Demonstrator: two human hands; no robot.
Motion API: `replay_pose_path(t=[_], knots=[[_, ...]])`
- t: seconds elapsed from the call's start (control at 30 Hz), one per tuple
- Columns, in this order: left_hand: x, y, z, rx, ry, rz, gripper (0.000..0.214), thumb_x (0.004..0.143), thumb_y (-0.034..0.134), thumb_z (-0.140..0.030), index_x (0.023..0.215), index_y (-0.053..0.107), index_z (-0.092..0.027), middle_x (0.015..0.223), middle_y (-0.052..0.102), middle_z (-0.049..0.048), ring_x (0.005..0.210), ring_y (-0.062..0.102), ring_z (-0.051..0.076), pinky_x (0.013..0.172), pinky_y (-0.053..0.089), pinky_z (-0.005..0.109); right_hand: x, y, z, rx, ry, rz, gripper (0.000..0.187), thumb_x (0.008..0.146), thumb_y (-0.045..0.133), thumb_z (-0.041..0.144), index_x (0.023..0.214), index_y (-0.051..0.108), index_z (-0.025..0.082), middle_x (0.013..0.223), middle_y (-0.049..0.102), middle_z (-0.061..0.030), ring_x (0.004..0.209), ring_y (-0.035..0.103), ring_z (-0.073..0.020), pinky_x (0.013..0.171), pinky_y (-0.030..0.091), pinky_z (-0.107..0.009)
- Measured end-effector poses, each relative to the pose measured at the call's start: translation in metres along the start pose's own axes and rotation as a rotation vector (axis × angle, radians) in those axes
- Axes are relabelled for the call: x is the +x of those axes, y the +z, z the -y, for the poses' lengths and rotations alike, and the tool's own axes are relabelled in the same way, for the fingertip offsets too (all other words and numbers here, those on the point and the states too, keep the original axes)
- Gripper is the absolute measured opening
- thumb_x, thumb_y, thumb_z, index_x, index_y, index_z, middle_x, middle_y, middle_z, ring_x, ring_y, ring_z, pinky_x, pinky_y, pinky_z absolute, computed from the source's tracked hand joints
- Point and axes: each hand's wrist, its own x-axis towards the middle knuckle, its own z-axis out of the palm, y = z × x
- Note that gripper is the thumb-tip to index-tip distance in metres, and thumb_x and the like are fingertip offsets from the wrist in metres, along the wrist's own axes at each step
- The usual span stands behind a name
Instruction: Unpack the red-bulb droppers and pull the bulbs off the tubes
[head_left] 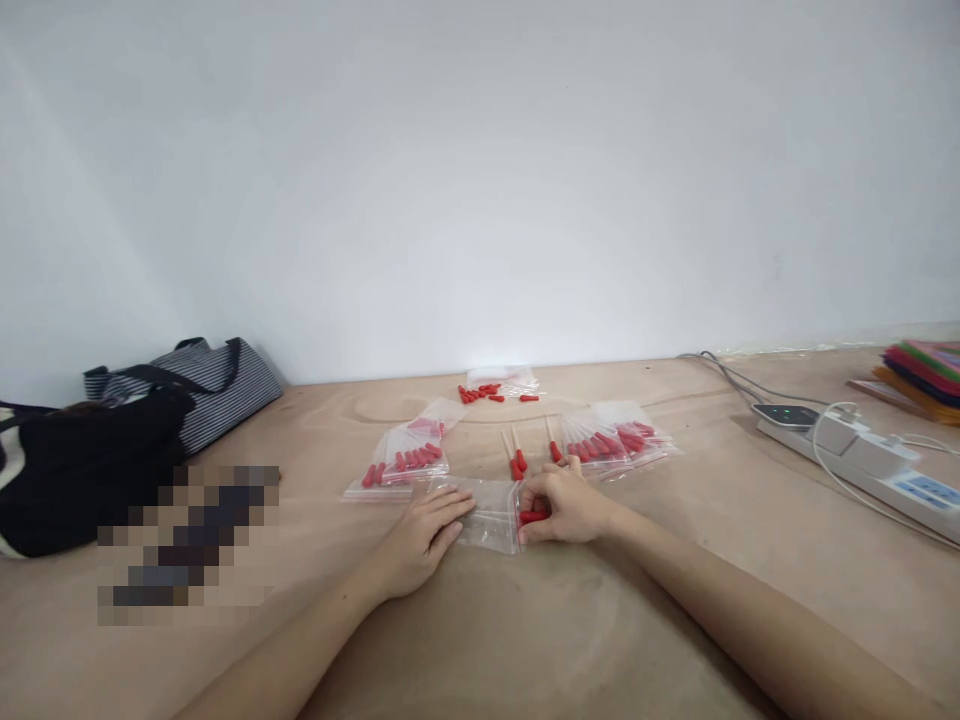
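Note:
A clear zip bag [491,510] lies flat on the wooden table [525,640] in front of me. My left hand [420,540] rests flat on the bag's left end, fingers stretched out. My right hand [562,505] is curled at the bag's right, open end, gripping a bundle of red-capped droppers [531,516] at the bag's mouth. Two loose droppers [517,455] and a third [553,445] lie just beyond my right hand.
Filled bags of droppers lie at left [409,455] and right [615,435]; another bag with loose red caps [499,385] sits by the wall. A striped bag [210,385] and black bag [82,470] stand at left. A power strip [862,450] with cables and coloured sheets [926,370] occupy the right.

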Motion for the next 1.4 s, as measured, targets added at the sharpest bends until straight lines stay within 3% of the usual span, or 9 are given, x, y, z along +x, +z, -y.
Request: replay_pose_path(t=[0.23,0.4,0.53,0.67,0.73,0.93,1.17,1.3,1.4], knots=[[-0.001,0.000,0.002,0.021,-0.005,0.037,0.037,0.086,0.035,-0.025,0.120,0.048,-0.023,0.129,0.046,0.0032,0.122,0.037,0.020,0.101,0.030,0.043,-0.003,-0.029,-0.004,-0.091,0.086,0.323,0.014,0.054,0.066,0.025,0.045,0.056,0.019,0.046,0.055,0.0058,0.052,0.048,-0.0111,0.083,0.027,-0.038],[-0.001,-0.002,0.001,0.029,0.004,0.042,0.037,0.086,0.034,-0.025,0.120,0.048,-0.024,0.129,0.046,0.0029,0.121,0.037,0.020,0.101,0.030,0.044,-0.010,-0.065,-0.044,0.147,0.233,0.318,0.004,0.053,0.062,0.023,0.050,0.060,0.019,0.045,0.052,0.0049,0.048,0.047,-0.0107,0.054,0.034,-0.024],[-0.001,-0.001,0.002,0.005,0.004,0.024,0.036,0.086,0.036,-0.026,0.119,0.049,-0.025,0.129,0.046,0.0027,0.121,0.038,0.020,0.101,0.030,0.045,-0.003,-0.071,-0.064,0.210,0.389,0.112,0.018,0.061,0.058,0.036,0.061,0.065,0.019,0.053,0.055,0.0021,0.056,0.050,-0.0131,0.056,0.035,-0.025],[-0.002,0.001,0.005,-0.018,0.027,-0.011,0.035,0.085,0.037,-0.026,0.118,0.050,-0.027,0.128,0.047,0.0013,0.120,0.039,0.020,0.101,0.031,0.043,0.024,-0.044,-0.054,-0.095,0.601,-0.331,0.029,0.069,0.049,0.044,0.063,0.066,0.021,0.076,0.062,-0.0057,0.082,0.052,-0.0232,0.077,0.032,-0.041],[-0.002,0.001,0.005,-0.015,0.032,-0.014,0.036,0.085,0.037,-0.026,0.119,0.050,-0.028,0.128,0.047,0.0011,0.120,0.039,0.020,0.100,0.031,0.043,0.039,-0.026,-0.044,-0.217,0.642,-0.436,0.030,0.071,0.048,0.043,0.068,0.068,0.021,0.089,0.061,-0.0113,0.095,0.047,-0.0296,0.080,0.028,-0.049],[-0.002,-0.002,0.002,0.028,-0.006,0.044,0.037,0.086,0.034,-0.027,0.120,0.048,-0.025,0.130,0.044,0.0034,0.121,0.037,0.021,0.100,0.031,0.044,0.066,0.008,-0.028,-0.357,0.652,-0.380,0.040,0.075,0.043,0.040,0.088,0.067,0.010,0.100,0.055,-0.0222,0.102,0.041,-0.0359,0.084,0.020,-0.055],[-0.003,0.001,0.007,0.045,0.030,-0.077,0.034,0.084,0.040,-0.027,0.116,0.052,-0.026,0.125,0.048,0.0046,0.116,0.041,0.022,0.097,0.034,0.042,0.060,0.010,-0.022,-0.430,0.584,-0.413,0.039,0.077,0.042,0.040,0.082,0.068,0.012,0.099,0.054,-0.0217,0.102,0.038,-0.0361,0.085,0.017,-0.054],[0.000,-0.002,0.013,0.110,-0.089,-0.291,0.028,0.081,0.044,-0.032,0.101,0.060,-0.021,0.106,0.057,0.0074,0.103,0.049,0.024,0.090,0.038,0.044,0.041,0.008,-0.017,-0.412,0.332,-0.496,0.030,0.079,0.041,0.034,0.082,0.065,0.017,0.097,0.055,-0.0137,0.096,0.041,-0.0279,0.085,0.020,-0.048],[0.001,-0.004,0.017,0.123,-0.158,-0.411,0.020,0.077,0.048,-0.030,0.089,0.060,-0.020,0.090,0.058,0.0058,0.091,0.053,0.022,0.084,0.043,0.040,0.024,0.010,-0.015,-0.351,0.101,-0.469,0.022,0.078,0.043,0.027,0.087,0.062,0.022,0.103,0.053,-0.0070,0.096,0.041,-0.0224,0.084,0.020,-0.042]])
